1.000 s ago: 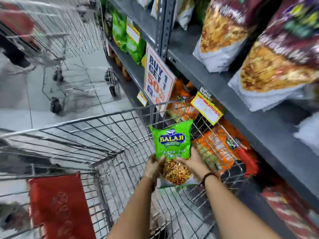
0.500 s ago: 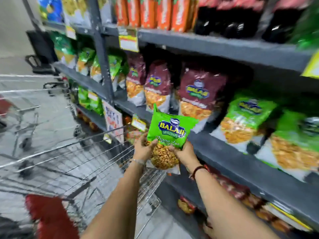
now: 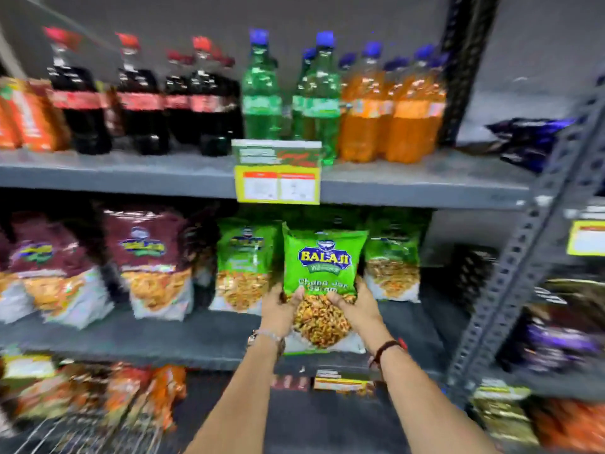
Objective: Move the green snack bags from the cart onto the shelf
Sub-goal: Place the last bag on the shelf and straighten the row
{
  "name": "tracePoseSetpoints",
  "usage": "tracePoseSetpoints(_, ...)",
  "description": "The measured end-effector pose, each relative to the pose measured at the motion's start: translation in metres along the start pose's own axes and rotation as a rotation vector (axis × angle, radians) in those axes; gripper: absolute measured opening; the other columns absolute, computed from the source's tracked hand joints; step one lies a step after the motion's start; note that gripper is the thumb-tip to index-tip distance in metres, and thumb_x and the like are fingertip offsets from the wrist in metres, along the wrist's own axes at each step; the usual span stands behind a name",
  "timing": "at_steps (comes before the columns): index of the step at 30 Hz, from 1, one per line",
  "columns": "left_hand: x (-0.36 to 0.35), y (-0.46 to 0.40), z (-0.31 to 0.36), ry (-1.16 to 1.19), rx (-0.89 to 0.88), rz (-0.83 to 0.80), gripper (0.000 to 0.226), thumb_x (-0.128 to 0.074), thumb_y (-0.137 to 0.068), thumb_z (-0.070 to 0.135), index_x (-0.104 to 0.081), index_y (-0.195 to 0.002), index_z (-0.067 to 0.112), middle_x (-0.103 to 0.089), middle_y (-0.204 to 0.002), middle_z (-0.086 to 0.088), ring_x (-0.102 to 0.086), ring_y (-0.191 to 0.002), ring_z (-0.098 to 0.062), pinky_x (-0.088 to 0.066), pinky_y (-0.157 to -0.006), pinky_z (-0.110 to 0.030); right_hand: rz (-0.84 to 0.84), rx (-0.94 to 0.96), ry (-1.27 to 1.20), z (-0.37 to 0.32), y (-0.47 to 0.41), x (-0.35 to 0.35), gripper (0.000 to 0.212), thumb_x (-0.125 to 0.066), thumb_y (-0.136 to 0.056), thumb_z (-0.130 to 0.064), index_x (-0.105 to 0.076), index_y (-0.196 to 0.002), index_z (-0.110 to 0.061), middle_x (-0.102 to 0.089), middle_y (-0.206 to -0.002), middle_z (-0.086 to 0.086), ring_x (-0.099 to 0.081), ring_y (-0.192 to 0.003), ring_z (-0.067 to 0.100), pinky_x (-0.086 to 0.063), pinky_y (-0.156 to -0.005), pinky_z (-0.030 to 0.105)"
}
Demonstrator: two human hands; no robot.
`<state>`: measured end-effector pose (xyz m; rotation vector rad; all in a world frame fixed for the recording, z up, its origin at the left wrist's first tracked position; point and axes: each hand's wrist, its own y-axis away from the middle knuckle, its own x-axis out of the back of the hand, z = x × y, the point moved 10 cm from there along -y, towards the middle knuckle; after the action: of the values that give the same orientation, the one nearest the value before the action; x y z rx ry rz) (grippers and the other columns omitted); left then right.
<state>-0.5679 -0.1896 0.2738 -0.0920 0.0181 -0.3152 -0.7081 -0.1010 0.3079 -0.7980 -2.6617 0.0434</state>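
Note:
I hold a green Balaji snack bag [image 3: 324, 267] upright in front of the middle grey shelf [image 3: 196, 335]. My left hand [image 3: 280, 311] grips its lower left side and my right hand [image 3: 355, 304] grips its lower right side. The bag sits between two other green snack bags, one to its left [image 3: 244, 260] and one to its right [image 3: 393, 260], both standing on the shelf. Whether its bottom edge rests on the shelf board is unclear. Only a corner of the wire cart [image 3: 82, 434] shows at the bottom left.
Maroon snack bags [image 3: 147, 257] stand left of the green ones. Above, soda bottles [image 3: 209, 99] line the upper shelf behind a yellow price tag [image 3: 278, 185]. A perforated steel upright [image 3: 523, 267] slants at the right. Orange packets [image 3: 137, 394] fill the lower shelf.
Both hands carried the green bag up out of the cart and across to the middle shelf, between the other green bags. The view swung from the cart to face the shelves.

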Motion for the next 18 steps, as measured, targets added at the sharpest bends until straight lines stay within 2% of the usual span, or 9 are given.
tracePoseSetpoints(1, -0.021, -0.008, -0.005, 0.015, 0.029, -0.033, 0.041, -0.058, -0.084, 0.011, -0.047, -0.123, 0.002, -0.054, -0.12, -0.009, -0.05, -0.108, -0.017, -0.048, -0.084, -0.008, 0.053, -0.019, -0.007, 0.007, -0.005, 0.019, 0.053, -0.066, -0.079, -0.01, -0.044, -0.127, -0.007, -0.059, -0.122, 0.013, -0.054, -0.11, 0.019, -0.037, -0.085, 0.022)
tracePoseSetpoints(3, -0.061, -0.019, -0.007, 0.039, 0.06, -0.107, 0.048, -0.061, -0.082, 0.017, -0.045, -0.125, 0.003, -0.05, -0.127, -0.009, -0.046, -0.121, -0.022, -0.04, -0.108, -0.036, 0.144, -0.056, -0.029, 0.021, -0.015, 0.051, 0.051, -0.065, -0.079, -0.009, -0.044, -0.125, -0.004, -0.06, -0.12, 0.015, -0.055, -0.106, 0.019, -0.038, -0.085, 0.022)
tracePoseSetpoints(5, -0.091, -0.036, -0.013, -0.048, 0.048, -0.148, 0.06, -0.065, -0.073, 0.039, -0.05, -0.121, 0.005, -0.054, -0.129, -0.017, -0.048, -0.123, -0.03, -0.036, -0.109, -0.048, 0.201, -0.106, -0.049, 0.033, -0.027, 0.073, 0.044, -0.064, -0.08, -0.008, -0.048, -0.12, -0.001, -0.062, -0.111, 0.014, -0.054, -0.098, 0.016, -0.04, -0.085, 0.022)
tracePoseSetpoints(7, -0.115, -0.046, -0.013, -0.116, 0.063, -0.18, 0.084, -0.063, -0.063, 0.059, -0.048, -0.125, 0.004, -0.051, -0.133, -0.022, -0.046, -0.125, -0.031, -0.036, -0.109, -0.046, 0.256, -0.108, -0.059, 0.044, -0.041, 0.09, 0.041, -0.065, -0.078, -0.007, -0.051, -0.116, 0.0, -0.063, -0.11, 0.014, -0.058, -0.098, 0.022, -0.045, -0.096, 0.036)
tracePoseSetpoints(9, -0.137, -0.054, -0.004, -0.093, 0.09, -0.231, 0.072, -0.062, -0.077, 0.041, -0.038, -0.131, 0.0, -0.041, -0.141, -0.014, -0.039, -0.13, -0.024, -0.031, -0.112, -0.037, 0.32, -0.099, -0.034, 0.056, -0.059, 0.106, 0.041, -0.067, -0.077, -0.01, -0.052, -0.115, -0.003, -0.064, -0.113, 0.019, -0.06, -0.104, 0.031, -0.046, -0.098, 0.047)
tracePoseSetpoints(11, -0.159, -0.069, -0.016, -0.084, 0.096, -0.279, 0.056, -0.055, -0.086, 0.014, -0.03, -0.135, 0.0, -0.032, -0.13, 0.004, -0.034, -0.125, -0.014, -0.03, -0.104, -0.024, 0.35, -0.102, 0.013, 0.073, -0.077, 0.117, 0.04, -0.068, -0.076, -0.014, -0.053, -0.113, -0.007, -0.065, -0.11, 0.016, -0.06, -0.104, 0.03, -0.046, -0.096, 0.045)
tracePoseSetpoints(14, -0.174, -0.081, -0.045, -0.149, 0.041, -0.288, 0.054, -0.054, -0.084, 0.0, -0.034, -0.133, 0.009, -0.045, -0.121, 0.0, -0.043, -0.121, -0.02, -0.033, -0.088, -0.021, 0.304, -0.146, 0.024, 0.105, -0.095, 0.114, 0.042, -0.069, -0.075, -0.022, -0.053, -0.113, -0.014, -0.066, -0.109, 0.014, -0.062, -0.101, 0.031, -0.048, -0.094, 0.048)
tracePoseSetpoints(16, -0.178, -0.085, -0.071, -0.13, 0.039, -0.255, 0.06, -0.059, -0.078, -0.004, -0.035, -0.131, 0.014, -0.048, -0.12, -0.002, -0.047, -0.118, -0.025, -0.034, -0.093, -0.026, 0.258, -0.179, 0.028, 0.144, -0.108, 0.104, 0.06, -0.068, -0.068, -0.045, -0.05, -0.118, -0.016, -0.066, -0.111, 0.018, -0.062, -0.101, 0.035, -0.049, -0.092, 0.052)
tracePoseSetpoints(18, -0.184, -0.083, -0.09, -0.112, 0.045, -0.259, 0.062, -0.06, -0.074, 0.003, -0.036, -0.131, 0.008, -0.045, -0.124, -0.004, -0.046, -0.118, -0.025, -0.038, -0.097, -0.035, 0.253, -0.214, -0.002, 0.16, -0.105, 0.095, 0.093, -0.06, -0.049, -0.07, -0.046, -0.124, -0.017, -0.066, -0.113, 0.014, -0.061, -0.104, 0.035, -0.049, -0.092, 0.05)
